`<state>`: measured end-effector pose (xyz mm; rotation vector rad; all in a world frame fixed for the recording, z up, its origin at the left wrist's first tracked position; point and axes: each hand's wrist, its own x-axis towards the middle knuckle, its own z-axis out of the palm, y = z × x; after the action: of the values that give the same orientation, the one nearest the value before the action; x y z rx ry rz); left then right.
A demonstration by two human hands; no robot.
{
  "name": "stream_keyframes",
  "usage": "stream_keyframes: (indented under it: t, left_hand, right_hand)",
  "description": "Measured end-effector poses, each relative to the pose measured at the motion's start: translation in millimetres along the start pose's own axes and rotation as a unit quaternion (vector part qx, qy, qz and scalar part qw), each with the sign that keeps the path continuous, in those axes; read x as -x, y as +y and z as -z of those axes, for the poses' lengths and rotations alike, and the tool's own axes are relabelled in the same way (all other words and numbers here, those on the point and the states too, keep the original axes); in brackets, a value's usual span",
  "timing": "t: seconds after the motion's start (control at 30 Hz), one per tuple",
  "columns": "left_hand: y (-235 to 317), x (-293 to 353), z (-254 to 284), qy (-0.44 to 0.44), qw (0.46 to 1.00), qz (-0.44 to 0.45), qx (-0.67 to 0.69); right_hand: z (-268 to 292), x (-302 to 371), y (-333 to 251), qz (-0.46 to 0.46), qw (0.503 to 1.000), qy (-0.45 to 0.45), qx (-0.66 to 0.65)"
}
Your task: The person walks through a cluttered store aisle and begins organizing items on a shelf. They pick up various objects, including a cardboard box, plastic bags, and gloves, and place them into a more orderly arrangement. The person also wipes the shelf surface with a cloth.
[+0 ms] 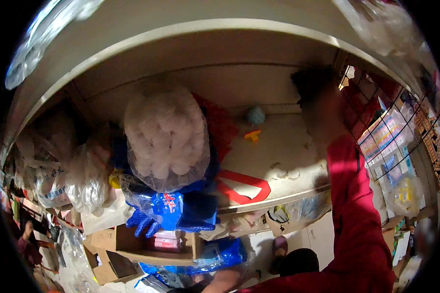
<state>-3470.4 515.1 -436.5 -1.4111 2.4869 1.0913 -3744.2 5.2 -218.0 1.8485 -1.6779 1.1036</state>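
My right arm, in a red sleeve, reaches up to the right end of a pale shelf. The right hand (325, 117), shadowed and blurred, is closed on a dark, cloth-like bundle (314, 84) against the shelf's back corner. Left of it on the shelf board (291, 146) lie a light-blue speckled ball (255, 115), a small orange-yellow plastic piece (252, 136) and a flat red angular frame (261, 189). Bare skin at the lower edge appears to be my left hand (222, 282); its fingers cannot be made out.
A clear bag of white balls (166, 136) sits on blue gloves (198, 210), beside red netting (217, 124). More plastic bags (54, 180) fill the left. A black wire grid (376, 107) borders the right. Below stand a cardboard box (154, 256) and a blue package (225, 251).
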Motion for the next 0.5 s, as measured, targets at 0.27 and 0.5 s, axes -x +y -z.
stream_keyframes:
  t: [0.27,0.5]
  left_hand:
    - [-12.1,-14.7,-29.1,0.055,0.997,-0.039,-0.024]
    - [-17.4,-25.9,-29.8,0.094,0.993,-0.067,-0.037]
  right_hand:
    - [-8.0,-5.1,-148.7,0.167,0.968,0.135,-0.131]
    - [4.4,6.2,-221.7,0.394,0.918,0.033,-0.036]
